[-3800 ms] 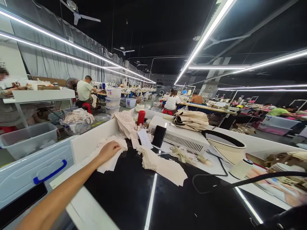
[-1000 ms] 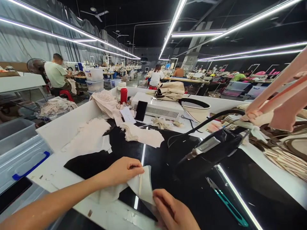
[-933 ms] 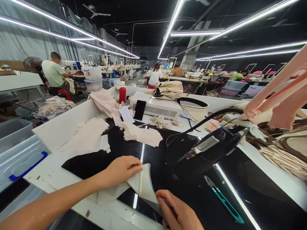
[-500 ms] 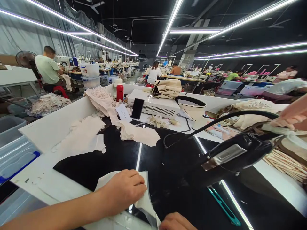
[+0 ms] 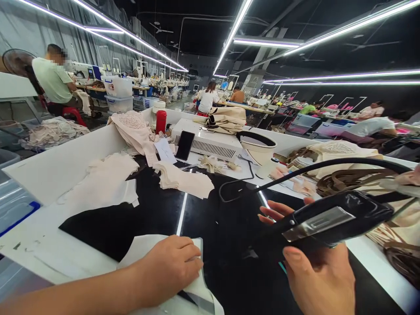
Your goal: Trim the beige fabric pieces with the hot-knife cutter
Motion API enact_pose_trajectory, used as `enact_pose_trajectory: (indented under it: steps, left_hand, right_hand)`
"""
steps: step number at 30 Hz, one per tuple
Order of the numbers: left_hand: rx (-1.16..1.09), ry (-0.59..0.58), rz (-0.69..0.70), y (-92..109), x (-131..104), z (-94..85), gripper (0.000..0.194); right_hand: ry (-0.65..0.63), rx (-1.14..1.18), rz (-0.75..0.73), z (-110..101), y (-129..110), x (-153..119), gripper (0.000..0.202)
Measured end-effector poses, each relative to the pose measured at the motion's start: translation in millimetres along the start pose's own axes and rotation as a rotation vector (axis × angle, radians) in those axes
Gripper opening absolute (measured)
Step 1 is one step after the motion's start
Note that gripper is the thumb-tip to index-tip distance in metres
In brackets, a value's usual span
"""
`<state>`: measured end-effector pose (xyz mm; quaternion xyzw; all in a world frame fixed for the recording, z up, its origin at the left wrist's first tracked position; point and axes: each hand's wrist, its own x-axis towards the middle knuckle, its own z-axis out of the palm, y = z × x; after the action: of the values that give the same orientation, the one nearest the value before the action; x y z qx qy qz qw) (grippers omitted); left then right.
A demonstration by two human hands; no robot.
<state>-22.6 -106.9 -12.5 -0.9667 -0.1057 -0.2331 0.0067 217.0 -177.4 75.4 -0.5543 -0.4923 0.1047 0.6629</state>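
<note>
My left hand [image 5: 175, 269] rests on a cream fabric piece [image 5: 144, 247] at the near edge of the black work surface, its fingers together and curled over the fabric. At the right, my right hand [image 5: 323, 280] is around a black handheld device [image 5: 328, 218] with a silver plate and black cable. Its thumb is below the device and its spread fingers reach out behind; no closed grip shows. Another person's hand [image 5: 410, 177] is at the device's rear by the right edge. Partly behind my right thumb lies a teal tool [image 5: 282, 267].
Stacked cream fabric pieces [image 5: 183, 180], a phone [image 5: 185, 145], a red bottle [image 5: 160, 122] and a white box [image 5: 205, 140] stand farther back. Brown straps [image 5: 348, 180] lie at right. A low white wall [image 5: 59, 166] borders the left. Seated people work beyond.
My right hand has moved up and right from the bottom edge to the device. The device has shifted slightly right. My left hand stays on the fabric. The view has shifted a little.
</note>
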Motion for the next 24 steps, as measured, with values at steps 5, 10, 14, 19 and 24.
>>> enact_pose_trajectory:
  steps: [5,10,14,19,24]
  left_hand:
    - [0.035,0.028,0.014,4,9,7.4,0.01]
    - [0.063,0.054,0.02,7,5,21.1,0.014]
    - [0.068,0.096,0.022,7,0,28.5,0.014]
    - [0.069,0.097,0.021,8,1,28.3,0.013]
    - [0.066,0.087,0.033,8,1,27.8,0.013]
  right_hand:
    - [0.11,0.175,-0.043,47,-4,1,0.058]
    - [0.035,0.343,-0.044,70,5,-5,0.047]
    - [0.013,0.401,-0.06,80,9,-6,0.042]
    - [0.012,0.439,-0.072,86,13,-2,0.044]
    - [0.018,0.452,-0.049,90,12,1,0.045]
